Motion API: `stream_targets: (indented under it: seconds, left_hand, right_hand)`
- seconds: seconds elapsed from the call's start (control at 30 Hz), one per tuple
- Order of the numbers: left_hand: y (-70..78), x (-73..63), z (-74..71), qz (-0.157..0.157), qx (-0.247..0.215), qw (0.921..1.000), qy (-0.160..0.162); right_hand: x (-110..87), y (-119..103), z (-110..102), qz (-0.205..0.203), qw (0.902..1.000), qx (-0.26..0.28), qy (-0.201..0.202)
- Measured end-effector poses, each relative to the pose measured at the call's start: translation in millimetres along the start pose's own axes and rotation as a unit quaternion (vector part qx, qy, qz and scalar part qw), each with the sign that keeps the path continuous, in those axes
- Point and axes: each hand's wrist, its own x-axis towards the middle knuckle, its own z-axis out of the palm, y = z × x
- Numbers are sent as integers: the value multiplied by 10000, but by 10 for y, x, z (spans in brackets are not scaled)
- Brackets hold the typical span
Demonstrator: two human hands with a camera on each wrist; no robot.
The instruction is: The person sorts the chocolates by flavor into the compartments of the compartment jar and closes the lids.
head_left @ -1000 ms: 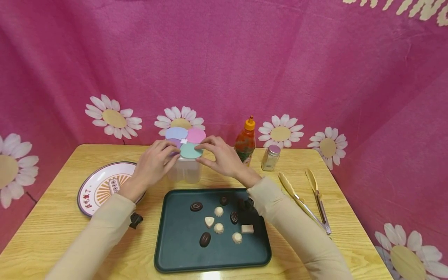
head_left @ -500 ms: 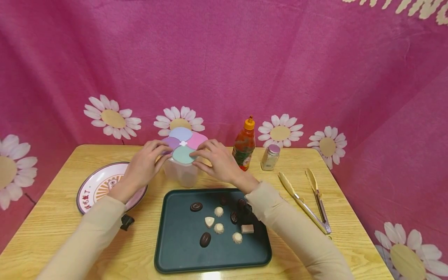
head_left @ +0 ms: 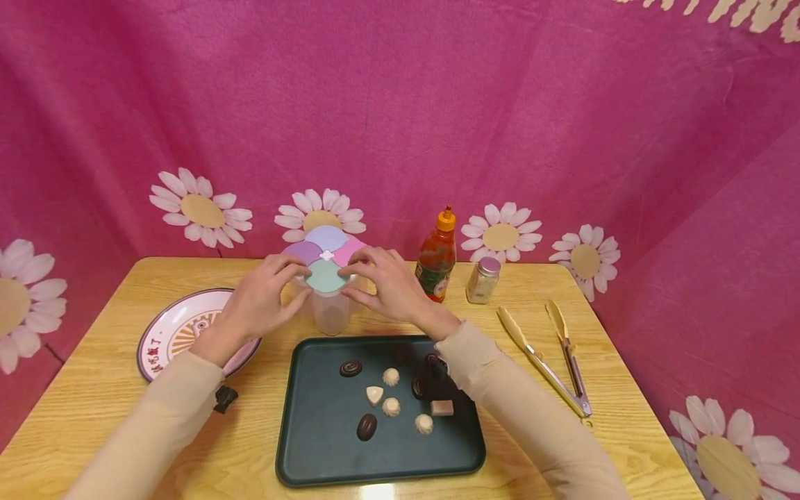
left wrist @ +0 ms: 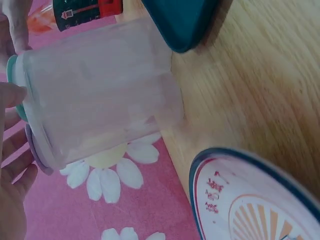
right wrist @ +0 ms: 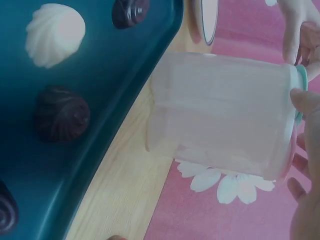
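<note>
A translucent storage canister (head_left: 332,317) stands upright behind the tray. Its lid (head_left: 328,238) carries petal-shaped flaps in blue, pink, green and purple, with the green one facing me. At the lid's left edge my left hand (head_left: 260,294) grips the rim, fingers over the top and thumb at the side. My right hand (head_left: 392,286) does the same on the right, beside the green flap. Both wrist views show cloudy canister walls (left wrist: 100,90) with the thumbs right at the rim. No contents show through the walls.
In front lies a dark green tray (head_left: 319,451) bearing several dark and white chocolates (head_left: 367,427). A printed plate (head_left: 156,340) sits to the left. Toward the right are a red sauce bottle (head_left: 435,260), a spice jar (head_left: 483,281) and opened tongs (head_left: 544,368). A pink curtain (head_left: 400,125) hangs behind.
The canister has turned clockwise seen from above, bringing the green flap to the front, and has come slightly nearer. My left hand has shifted a little left along the lid.
</note>
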Motion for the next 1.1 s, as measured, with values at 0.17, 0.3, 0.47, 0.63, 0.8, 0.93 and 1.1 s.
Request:
stream_targets:
  seconds: [0.17, 0.3, 0.47, 0.63, 0.8, 0.93, 1.1]
  left_hand:
    - [-11, -7, 46, 174, 46, 9998, 116]
    - [-6, 0, 61, 278, 167, 9994, 107]
    - [-1, 10, 61, 363, 196, 9991, 67]
    - [-23, 9, 62, 466, 271, 9985, 99]
    - [-33, 17, 60, 512, 384, 9979, 101]
    - [-36, 21, 57, 527, 426, 9976, 107]
    - [-33, 30, 52, 492, 412, 9979, 77]
  right_hand:
    - [43, 36, 38, -172, 9998, 101, -66]
    - [55, 36, 53, -178, 9997, 186, -52]
    - [74, 38, 48, -153, 9995, 268, 0]
    - [95, 29, 38, -181, 9995, 251, -57]
    - [108, 37, 40, -247, 9995, 199, -87]
    - [119, 40, 32, -309, 9994, 153, -90]
    - [125, 34, 31, -214, 9995, 148, -158]
